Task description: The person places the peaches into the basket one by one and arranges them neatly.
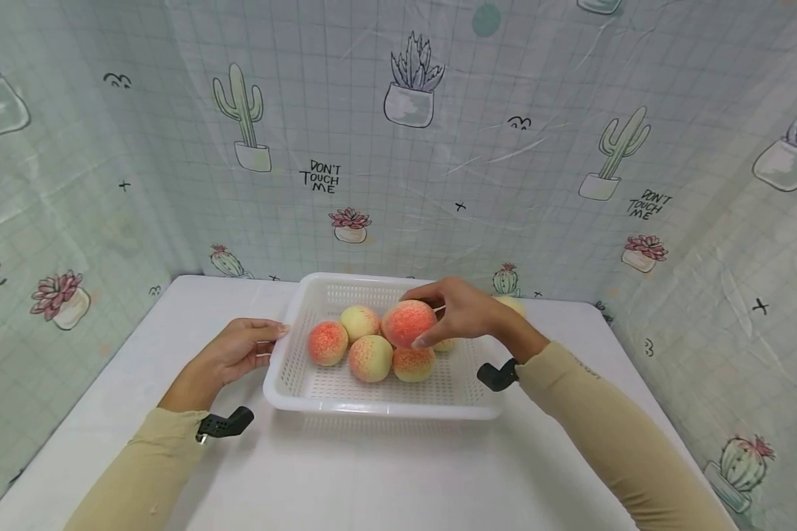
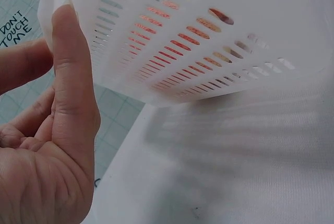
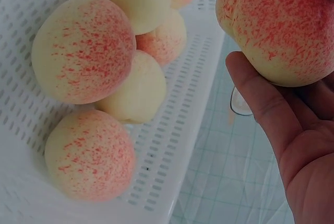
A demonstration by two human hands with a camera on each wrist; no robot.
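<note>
A white perforated plastic basket (image 1: 385,409) stands on the table with several red-and-yellow peaches (image 1: 370,358) inside. My left hand (image 1: 242,350) pinches the basket's left rim between thumb and fingers; in the left wrist view, the thumb (image 2: 73,78) lies against the basket wall (image 2: 172,36). Over the basket, my right hand (image 1: 465,310) grips a redder peach (image 1: 409,324), raised above the others. The right wrist view has this peach (image 3: 282,31) held in the fingers, apart from the peaches (image 3: 86,49) in the basket. The held peach partly hides those behind it.
Behind my right wrist, a pale yellow round thing (image 1: 513,304) shows beyond the basket, mostly hidden. The white tabletop (image 1: 372,472) extends in front of the basket. Cactus-patterned cloth (image 1: 345,140) encloses the back and both sides.
</note>
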